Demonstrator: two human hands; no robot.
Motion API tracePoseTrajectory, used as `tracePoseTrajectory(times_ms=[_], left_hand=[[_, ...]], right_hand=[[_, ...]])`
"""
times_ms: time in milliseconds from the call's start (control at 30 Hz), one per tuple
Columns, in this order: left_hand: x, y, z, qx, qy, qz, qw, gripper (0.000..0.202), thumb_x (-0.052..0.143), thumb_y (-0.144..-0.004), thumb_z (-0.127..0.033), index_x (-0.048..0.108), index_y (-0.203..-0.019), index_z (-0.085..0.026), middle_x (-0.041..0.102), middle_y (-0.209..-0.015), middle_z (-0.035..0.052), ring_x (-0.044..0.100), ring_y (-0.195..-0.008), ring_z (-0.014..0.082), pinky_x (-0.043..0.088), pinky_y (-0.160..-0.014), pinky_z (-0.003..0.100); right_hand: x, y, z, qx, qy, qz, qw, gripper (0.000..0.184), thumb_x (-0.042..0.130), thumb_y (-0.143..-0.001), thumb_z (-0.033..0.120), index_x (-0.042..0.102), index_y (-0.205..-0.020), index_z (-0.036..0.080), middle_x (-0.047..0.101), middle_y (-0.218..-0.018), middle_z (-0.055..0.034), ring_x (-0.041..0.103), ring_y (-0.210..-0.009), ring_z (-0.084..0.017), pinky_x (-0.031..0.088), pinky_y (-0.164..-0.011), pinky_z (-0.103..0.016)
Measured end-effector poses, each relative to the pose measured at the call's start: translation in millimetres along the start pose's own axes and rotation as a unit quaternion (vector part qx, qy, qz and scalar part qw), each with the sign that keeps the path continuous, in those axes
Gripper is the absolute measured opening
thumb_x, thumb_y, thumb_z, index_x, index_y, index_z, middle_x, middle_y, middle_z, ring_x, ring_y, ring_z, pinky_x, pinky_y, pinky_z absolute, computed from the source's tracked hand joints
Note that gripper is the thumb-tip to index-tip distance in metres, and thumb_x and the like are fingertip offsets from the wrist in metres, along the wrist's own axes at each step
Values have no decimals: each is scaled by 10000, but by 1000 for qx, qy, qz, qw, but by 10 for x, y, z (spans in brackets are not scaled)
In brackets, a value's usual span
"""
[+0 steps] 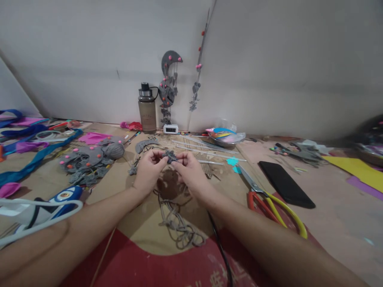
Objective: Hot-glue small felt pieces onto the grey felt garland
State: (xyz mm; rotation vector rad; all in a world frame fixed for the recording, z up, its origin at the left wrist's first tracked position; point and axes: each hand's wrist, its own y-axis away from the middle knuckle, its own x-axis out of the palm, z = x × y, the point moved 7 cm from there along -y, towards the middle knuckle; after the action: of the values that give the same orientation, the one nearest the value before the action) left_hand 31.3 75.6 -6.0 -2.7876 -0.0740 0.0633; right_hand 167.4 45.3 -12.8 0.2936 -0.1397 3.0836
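My left hand (149, 169) and my right hand (191, 169) meet over the middle of the cardboard work surface (125, 187). Both pinch a small grey felt piece (170, 156) between their fingertips, held a little above the surface. A loose tangle of grey cord (176, 225) lies below my hands, nearer to me. More grey felt cut-outs with pink and orange dots (85, 161) and a ball of grey yarn (113, 150) sit to the left.
Scissors with red and yellow handles (269, 201) and a black phone (285, 183) lie to the right. A water bottle (147, 107), a small white clock (170, 128) and a grey moon-shaped hanging (169, 79) stand by the wall. Thin sticks (206, 153), coloured ribbons (36, 157) and foam sheets (359, 169) lie around.
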Motion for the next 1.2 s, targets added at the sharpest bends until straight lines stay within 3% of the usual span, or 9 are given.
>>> tracePoseTrajectory(times_ms=[100, 233, 533, 700, 867, 1033, 1200], left_hand=[[47, 21, 11, -18, 30, 26, 999, 255, 689, -670, -313, 632, -870, -165, 624, -709, 14, 501, -543, 95, 397, -515, 218], [115, 73, 36, -71, 87, 55, 992, 265, 692, -686, -308, 645, -904, -164, 609, -710, 2, 427, -487, 63, 319, -443, 196], [203, 142, 27, -136, 180, 78, 971, 228, 740, -639, -269, 598, -781, -161, 482, -553, -58, 390, -453, 46, 269, -418, 171], [223, 170, 18, -140, 169, 91, 971, 211, 723, -667, -254, 578, -785, -158, 481, -538, -57, 389, -457, 49, 280, -422, 165], [258, 177, 31, -139, 162, 114, 970, 208, 710, -677, -259, 568, -792, -160, 483, -544, -57, 391, -458, 51, 293, -427, 166], [246, 173, -1, -111, 117, 118, 980, 229, 704, -677, -290, 574, -815, -163, 505, -552, -51, 421, -467, 66, 331, -446, 179], [188, 154, -38, -89, 68, 92, 989, 249, 706, -675, -316, 615, -843, -157, 550, -579, -29, 454, -494, 80, 351, -473, 193]], right_hand=[[-95, -21, 89, -81, 130, -31, 988, 171, 589, -748, 311, 507, -859, 209, 540, -727, 37, 492, -619, -104, 395, -574, -238], [-114, 32, 189, -135, 189, -37, 972, 139, 541, -800, 335, 531, -825, 199, 549, -749, 12, 488, -657, -122, 402, -607, -254], [-163, 77, 258, -130, 234, -74, 961, 162, 565, -775, 350, 553, -779, 188, 498, -644, 31, 431, -583, -115, 352, -545, -243], [-195, 75, 275, -126, 238, -93, 959, 175, 598, -753, 353, 548, -768, 187, 514, -666, 30, 440, -598, -114, 349, -569, -245], [-203, 69, 293, -139, 268, -97, 948, 210, 592, -762, 333, 606, -922, 196, 541, -711, 23, 466, -642, -129, 364, -607, -256], [-187, 68, 310, -162, 314, -88, 931, 141, 567, -779, 311, 649, -794, 198, 601, -811, -16, 507, -723, -148, 391, -672, -278], [-177, 79, 296, -165, 330, -90, 925, 129, 559, -786, 303, 631, -779, 197, 601, -809, -16, 528, -737, -153, 395, -669, -279]])
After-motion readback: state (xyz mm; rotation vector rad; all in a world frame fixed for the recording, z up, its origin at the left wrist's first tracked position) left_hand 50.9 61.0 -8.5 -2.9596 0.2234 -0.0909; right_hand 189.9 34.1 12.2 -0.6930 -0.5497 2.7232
